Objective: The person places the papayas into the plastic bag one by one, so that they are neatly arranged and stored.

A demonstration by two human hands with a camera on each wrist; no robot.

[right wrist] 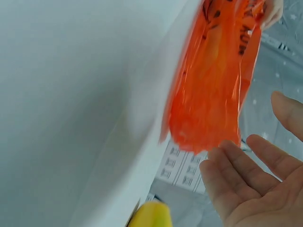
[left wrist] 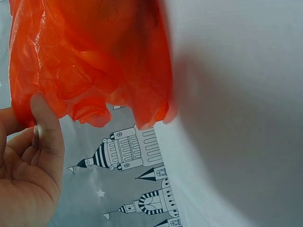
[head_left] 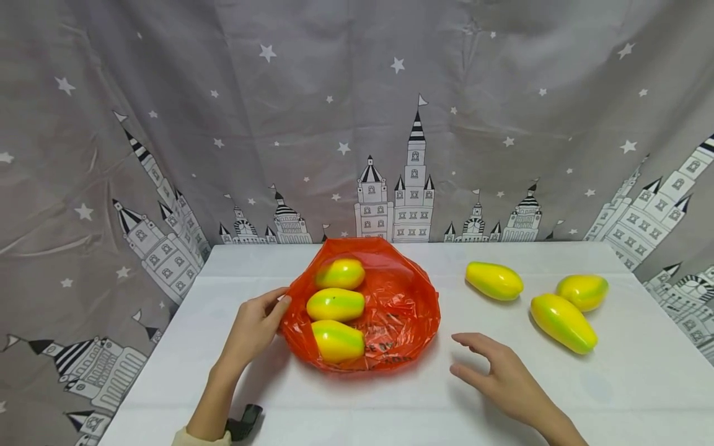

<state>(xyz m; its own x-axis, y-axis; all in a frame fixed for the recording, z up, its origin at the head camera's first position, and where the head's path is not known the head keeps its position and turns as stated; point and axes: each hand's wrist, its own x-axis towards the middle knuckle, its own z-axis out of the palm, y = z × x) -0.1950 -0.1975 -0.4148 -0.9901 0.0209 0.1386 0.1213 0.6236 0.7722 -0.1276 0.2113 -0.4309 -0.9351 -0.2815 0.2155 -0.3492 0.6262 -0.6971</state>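
A red plastic bag (head_left: 390,297) stands with its mouth spread wide on the white table. Three glossy yellow-green fruits, shaped like papayas, lie in a column along its left side; the middle one (head_left: 334,305) points sideways. My left hand (head_left: 255,325) pinches the bag's left rim between thumb and fingers, and the left wrist view has the thumb against the red film (left wrist: 90,56). To the right of the bag, my right hand (head_left: 499,375) hangs over the table with thumb and fingers apart, holding nothing. Its spread fingers (right wrist: 236,175) also show in the right wrist view.
On the table's right side lie three more such fruits: one (head_left: 494,280) at the back, and two close together, a nearer one (head_left: 563,323) and a farther one (head_left: 582,292). A black object (head_left: 245,422) is by my left wrist. A grey castle-print curtain (head_left: 312,124) hangs behind the table.
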